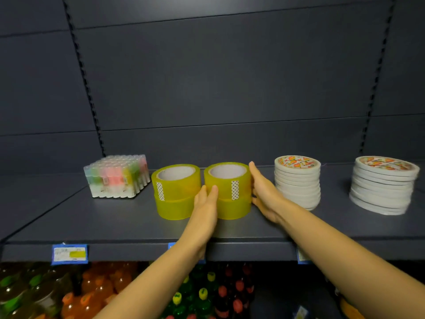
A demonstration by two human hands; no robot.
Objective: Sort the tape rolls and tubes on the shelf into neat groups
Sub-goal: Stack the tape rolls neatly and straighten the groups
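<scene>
The left hand (205, 204) covers part of both yellow tape stacks (232, 210); price label (69, 253) is unreadably blurred.

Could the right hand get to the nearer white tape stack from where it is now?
Probably yes. The right hand presses the right yellow tape stack, and the nearer white tape stack stands just to its right on the shelf, with nothing standing between them or in front.
</scene>
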